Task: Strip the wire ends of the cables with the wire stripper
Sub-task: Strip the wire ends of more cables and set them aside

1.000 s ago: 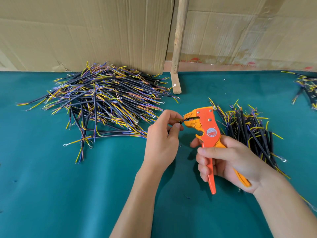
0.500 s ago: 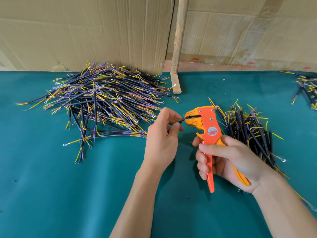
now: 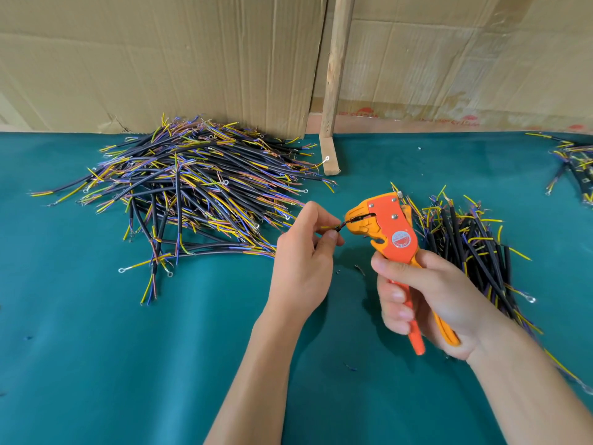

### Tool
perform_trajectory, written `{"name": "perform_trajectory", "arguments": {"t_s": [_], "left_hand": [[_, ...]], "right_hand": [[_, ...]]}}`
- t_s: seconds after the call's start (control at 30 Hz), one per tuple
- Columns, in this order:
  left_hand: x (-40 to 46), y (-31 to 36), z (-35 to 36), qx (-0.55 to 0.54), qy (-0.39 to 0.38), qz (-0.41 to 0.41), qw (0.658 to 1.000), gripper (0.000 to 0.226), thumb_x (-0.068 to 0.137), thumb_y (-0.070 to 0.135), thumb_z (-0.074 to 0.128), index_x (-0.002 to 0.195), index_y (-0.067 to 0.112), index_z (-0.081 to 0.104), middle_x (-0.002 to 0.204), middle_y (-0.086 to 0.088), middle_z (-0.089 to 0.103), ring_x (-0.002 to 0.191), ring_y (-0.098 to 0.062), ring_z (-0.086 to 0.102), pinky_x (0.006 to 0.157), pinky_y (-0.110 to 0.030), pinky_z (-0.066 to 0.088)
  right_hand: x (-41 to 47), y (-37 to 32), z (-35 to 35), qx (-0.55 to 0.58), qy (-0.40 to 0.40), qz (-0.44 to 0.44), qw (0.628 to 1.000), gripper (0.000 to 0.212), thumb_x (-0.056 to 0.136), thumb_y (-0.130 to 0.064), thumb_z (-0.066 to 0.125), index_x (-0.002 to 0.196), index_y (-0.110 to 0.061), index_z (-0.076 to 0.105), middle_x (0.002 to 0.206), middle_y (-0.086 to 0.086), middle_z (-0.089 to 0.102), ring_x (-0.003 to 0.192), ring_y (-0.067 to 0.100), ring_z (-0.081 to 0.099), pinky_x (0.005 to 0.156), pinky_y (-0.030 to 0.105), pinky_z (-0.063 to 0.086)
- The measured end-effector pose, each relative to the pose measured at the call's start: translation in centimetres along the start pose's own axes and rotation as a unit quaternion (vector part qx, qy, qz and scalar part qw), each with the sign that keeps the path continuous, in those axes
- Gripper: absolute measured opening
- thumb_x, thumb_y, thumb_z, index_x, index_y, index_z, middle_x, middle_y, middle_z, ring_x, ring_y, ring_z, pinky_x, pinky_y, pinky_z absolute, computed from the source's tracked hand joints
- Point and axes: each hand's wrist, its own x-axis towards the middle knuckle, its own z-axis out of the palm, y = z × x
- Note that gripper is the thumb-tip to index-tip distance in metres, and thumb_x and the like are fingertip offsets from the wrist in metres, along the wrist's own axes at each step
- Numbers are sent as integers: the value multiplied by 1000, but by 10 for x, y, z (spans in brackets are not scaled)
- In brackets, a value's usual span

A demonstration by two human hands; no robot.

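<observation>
Just right of the frame's centre, my right hand (image 3: 426,303) is wrapped around the handles of the orange wire stripper (image 3: 390,234), its head pointing left. My left hand (image 3: 303,264) pinches a short black cable (image 3: 335,227) between thumb and fingers, and the cable's tip sits right at the stripper's mouth.

To strip cleanly, I judge I should feed the wire end straight into the slot, keep it level with the blades, pinch firmly close to the tool so the cable cannot slide, then squeeze the handles in one steady pull rather than jerking.

A big heap of cables (image 3: 192,187) lies at upper left on the green table cover (image 3: 96,364), and a second pile (image 3: 475,252) lies just behind my right hand.

Most of the cable is buried in my left palm, so I cannot tell its length or which core is going in. Whether the tip is already inside the blades is hard to make out. More cables (image 3: 574,165) are cut off at the right edge.
</observation>
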Motion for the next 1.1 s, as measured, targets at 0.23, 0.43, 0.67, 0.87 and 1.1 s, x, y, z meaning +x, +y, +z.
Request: {"name": "perform_trajectory", "arguments": {"t_s": [0.23,0.43,0.67,0.87,1.1], "left_hand": [[3,-1,-1,-49,8,-14,999,18,97,-4,55,94,14,57,84,1,70,71,-1,61,65,-18,40],[2,-2,1,-47,16,-15,999,16,97,-4,55,95,12,58,83,2,69,69,2,59,64,-13,37],[2,-2,1,-25,38,-14,999,24,96,0,56,90,23,58,76,8,69,66,-2,55,62,-10,37],[1,3,1,-33,51,4,998,13,93,5,63,87,16,62,67,11,60,62,-6,49,59,-13,38],[0,9,0,-34,63,10,997,16,88,6,65,77,17,62,66,15,60,63,-4,53,60,-12,40]], "right_hand": [[2,3,10,-3,26,-19,999,39,83,-26,80,60,-18,49,54,4,33,34,16,27,38,23,31],[-1,0,2,61,-31,-10,998,30,75,-19,82,99,-7,67,85,29,63,64,37,61,60,45,55],[6,4,-7,70,-31,2,997,50,74,-8,76,120,2,61,116,40,65,82,45,70,73,49,59],[4,4,-9,49,-53,3,997,58,73,0,69,128,5,54,120,40,63,87,46,69,77,50,58],[-1,1,-9,-11,-53,3,999,53,76,6,66,127,4,54,117,37,66,87,44,69,77,49,58]]}}
